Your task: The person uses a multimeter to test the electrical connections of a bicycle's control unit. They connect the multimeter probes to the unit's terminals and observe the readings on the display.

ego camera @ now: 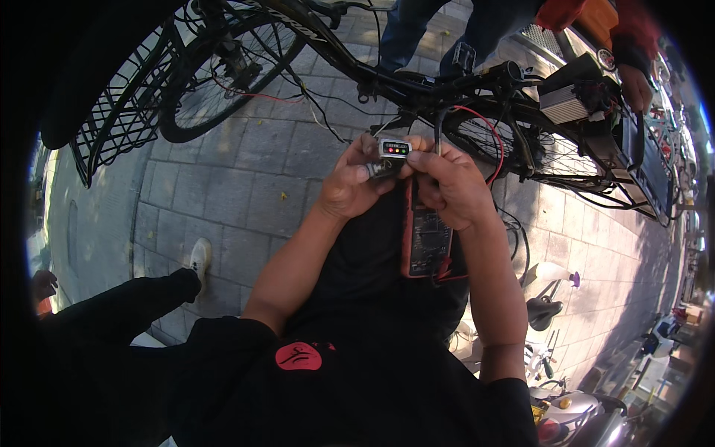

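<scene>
Between my fingertips is a small silver-framed indicator unit with red, yellow and green lights showing on its black face. My left hand pinches it from the left, its thumb beside a small silvery cylindrical part just below the unit. On the other side, my right hand grips the unit's right end with thumb and fingers. A black cable runs down to the right hand. Under that hand, a red-cased multimeter lies against my dark clothing; its upper part is hidden.
A black electric bicycle frame stretches across the top, with loose wires hanging below. Its front basket is at left, and a finned metal box is at the rear. People stand nearby: jeans, a hand, a white shoe.
</scene>
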Motion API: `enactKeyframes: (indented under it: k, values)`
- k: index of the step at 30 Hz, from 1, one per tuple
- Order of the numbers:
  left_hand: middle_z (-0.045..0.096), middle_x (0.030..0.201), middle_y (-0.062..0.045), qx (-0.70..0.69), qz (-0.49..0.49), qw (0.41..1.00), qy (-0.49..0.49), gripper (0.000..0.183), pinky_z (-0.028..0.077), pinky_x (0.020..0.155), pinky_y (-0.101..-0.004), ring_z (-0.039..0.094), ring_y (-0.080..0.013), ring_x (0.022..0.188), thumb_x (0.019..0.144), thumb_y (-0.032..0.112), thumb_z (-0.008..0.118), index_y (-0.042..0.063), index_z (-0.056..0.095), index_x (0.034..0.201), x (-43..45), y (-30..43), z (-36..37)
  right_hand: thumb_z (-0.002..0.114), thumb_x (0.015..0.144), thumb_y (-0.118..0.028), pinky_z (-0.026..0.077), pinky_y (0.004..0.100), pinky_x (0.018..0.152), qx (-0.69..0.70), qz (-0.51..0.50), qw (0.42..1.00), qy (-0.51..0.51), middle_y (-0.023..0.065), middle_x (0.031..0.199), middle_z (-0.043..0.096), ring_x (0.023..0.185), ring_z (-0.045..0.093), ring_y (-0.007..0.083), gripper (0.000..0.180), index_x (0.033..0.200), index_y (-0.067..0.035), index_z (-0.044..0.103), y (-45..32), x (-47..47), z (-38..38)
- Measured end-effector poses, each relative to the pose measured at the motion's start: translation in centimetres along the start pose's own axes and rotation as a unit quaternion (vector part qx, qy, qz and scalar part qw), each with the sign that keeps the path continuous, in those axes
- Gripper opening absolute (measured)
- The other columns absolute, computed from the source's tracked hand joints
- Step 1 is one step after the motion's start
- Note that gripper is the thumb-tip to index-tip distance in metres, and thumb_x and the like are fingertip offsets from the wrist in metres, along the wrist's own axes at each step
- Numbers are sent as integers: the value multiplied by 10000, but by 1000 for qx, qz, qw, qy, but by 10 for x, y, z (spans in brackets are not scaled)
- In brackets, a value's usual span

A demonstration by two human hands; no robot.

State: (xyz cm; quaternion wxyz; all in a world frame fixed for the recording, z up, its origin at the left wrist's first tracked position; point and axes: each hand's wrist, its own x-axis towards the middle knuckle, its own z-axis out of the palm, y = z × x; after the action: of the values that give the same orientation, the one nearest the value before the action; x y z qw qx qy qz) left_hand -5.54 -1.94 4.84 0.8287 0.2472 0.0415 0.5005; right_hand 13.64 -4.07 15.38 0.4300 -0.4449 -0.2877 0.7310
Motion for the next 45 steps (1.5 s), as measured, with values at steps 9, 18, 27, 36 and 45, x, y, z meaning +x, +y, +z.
enactKeyframes:
  k: [9,18,27,36,45]
  values:
    - [693,1173,-135,-35,-23,999,-16,503,553,726,-280,715,-245,1037,800,223,746,62,566,1240,-3,1,-7,693,961,-85,246,201,404,-19,1,1000,3,38,839,714,473,454,7,116,1069,-52,667,2,-7,8]
    - [658,1300,-176,-115,-56,991,-36,493,607,915,-351,712,-297,1128,794,202,762,76,605,1243,-3,4,-12,702,955,-81,251,202,414,-1,13,1000,3,33,795,700,482,452,7,130,1072,-39,665,5,-4,10]
    - [674,1160,-164,-123,-68,990,7,525,564,715,-296,692,-266,1022,840,328,769,125,599,1293,-6,4,-9,713,955,-106,344,216,441,-29,4,999,35,51,776,695,524,551,60,113,1014,-14,683,3,-7,21]
    - [672,955,-144,5,-72,993,95,442,420,482,-210,656,-213,728,927,452,686,113,627,1204,-2,6,13,692,1007,-279,436,239,530,-201,-47,973,106,22,776,690,612,574,60,289,943,1,719,6,-7,26]
    - [692,994,-100,-26,-51,987,152,368,393,453,-228,628,-203,724,992,429,614,79,701,1066,-5,4,14,610,1061,-321,403,242,531,-45,-83,988,120,-3,773,625,565,488,64,354,965,-4,734,-1,-13,12]
